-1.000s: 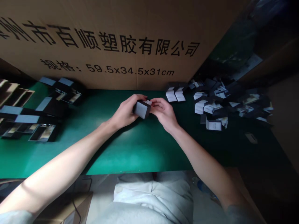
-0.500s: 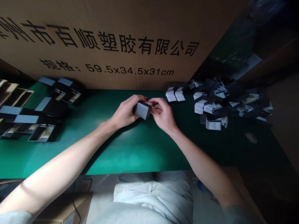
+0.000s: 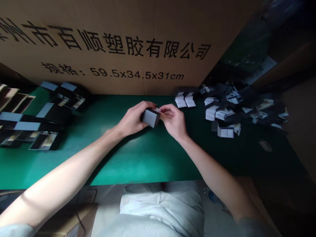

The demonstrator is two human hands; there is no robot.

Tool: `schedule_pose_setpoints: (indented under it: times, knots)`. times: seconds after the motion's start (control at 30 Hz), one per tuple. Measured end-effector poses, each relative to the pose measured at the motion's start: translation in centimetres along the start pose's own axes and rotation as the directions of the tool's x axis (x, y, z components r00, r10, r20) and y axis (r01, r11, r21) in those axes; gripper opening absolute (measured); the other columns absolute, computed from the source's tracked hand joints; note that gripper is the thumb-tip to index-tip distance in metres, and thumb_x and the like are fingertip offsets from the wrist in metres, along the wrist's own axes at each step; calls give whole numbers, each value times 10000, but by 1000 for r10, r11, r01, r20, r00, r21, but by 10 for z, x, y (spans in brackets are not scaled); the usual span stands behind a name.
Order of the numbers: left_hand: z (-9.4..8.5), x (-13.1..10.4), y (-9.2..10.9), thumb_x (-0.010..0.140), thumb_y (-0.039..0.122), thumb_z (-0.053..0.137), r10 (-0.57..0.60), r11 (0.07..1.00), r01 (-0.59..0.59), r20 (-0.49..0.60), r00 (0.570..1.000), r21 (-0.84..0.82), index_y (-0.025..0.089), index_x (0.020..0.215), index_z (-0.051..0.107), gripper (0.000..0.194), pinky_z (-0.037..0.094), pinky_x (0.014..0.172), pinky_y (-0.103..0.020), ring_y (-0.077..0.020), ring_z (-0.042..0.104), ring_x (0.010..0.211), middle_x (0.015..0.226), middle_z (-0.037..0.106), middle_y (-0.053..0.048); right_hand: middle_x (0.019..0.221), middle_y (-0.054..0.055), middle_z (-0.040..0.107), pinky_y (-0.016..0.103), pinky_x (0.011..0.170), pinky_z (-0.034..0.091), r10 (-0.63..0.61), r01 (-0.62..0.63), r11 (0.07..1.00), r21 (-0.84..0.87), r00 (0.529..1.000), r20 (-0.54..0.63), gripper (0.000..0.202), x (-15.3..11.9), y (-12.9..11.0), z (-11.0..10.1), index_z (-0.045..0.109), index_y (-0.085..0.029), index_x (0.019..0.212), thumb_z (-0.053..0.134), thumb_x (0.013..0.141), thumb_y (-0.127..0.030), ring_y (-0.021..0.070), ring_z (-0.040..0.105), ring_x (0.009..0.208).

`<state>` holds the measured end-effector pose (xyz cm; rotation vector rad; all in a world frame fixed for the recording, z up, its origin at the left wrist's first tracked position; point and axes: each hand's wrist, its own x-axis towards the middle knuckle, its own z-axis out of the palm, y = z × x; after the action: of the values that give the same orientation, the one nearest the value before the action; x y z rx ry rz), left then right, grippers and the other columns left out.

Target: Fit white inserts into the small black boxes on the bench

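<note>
Smooth green tabletop (image 3: 148, 154), brown cardboard (image 3: 118, 87), hands (image 3: 134, 118) (image 3: 174, 122) on oblong grey box (image 3: 150, 118)

The 1 view comes from a camera worn on the head, facing forward and down. It looks from above the lap (image 3: 160, 204), with forearms (image 3: 66, 174) running in from lower left and lower right to the hands (image 3: 133, 118) near mid-frame. The counter (image 3: 148, 161) lies close; a carton (image 3: 118, 16) fills most of the top.
</note>
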<state>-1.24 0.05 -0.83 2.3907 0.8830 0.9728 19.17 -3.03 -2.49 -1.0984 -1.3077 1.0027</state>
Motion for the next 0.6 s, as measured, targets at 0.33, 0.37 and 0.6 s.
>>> schedule_pose_setpoints:
  times: [0.33, 0.37, 0.6]
  knots:
    - [0, 1, 1, 769, 122, 682, 27, 1000, -28, -25, 999, -11, 196, 1244, 639, 483, 599, 961, -335, -270, 749, 1181, 1303, 760, -119, 1049, 32, 678, 296, 782, 602, -144, 151, 981, -124, 988, 62, 171, -1, -2, -4, 706, -273, 1056, 704, 970, -422, 169, 681, 922]
    - [0, 1, 0, 772, 126, 688, 33, 999, -33, -27, 999, -10, 194, 1242, 640, 477, 599, 956, -331, -268, 750, 1175, 1297, 760, -120, 1044, 34, 674, 297, 778, 602, -149, 157, 979, -133, 987, 68, 165, -1, -3, -4, 707, -272, 1044, 698, 975, -422, 171, 680, 922]
    - [0, 1, 0, 783, 145, 689, -1, 1000, 1, -11, 1000, -1, 200, 1236, 646, 458, 594, 977, -345, -275, 741, 1191, 1319, 757, -119, 1017, 36, 677, 297, 760, 601, -155, 163, 980, -118, 985, 72, 172, 0, -4, -4, 708, -256, 999, 723, 964, -424, 171, 682, 901]
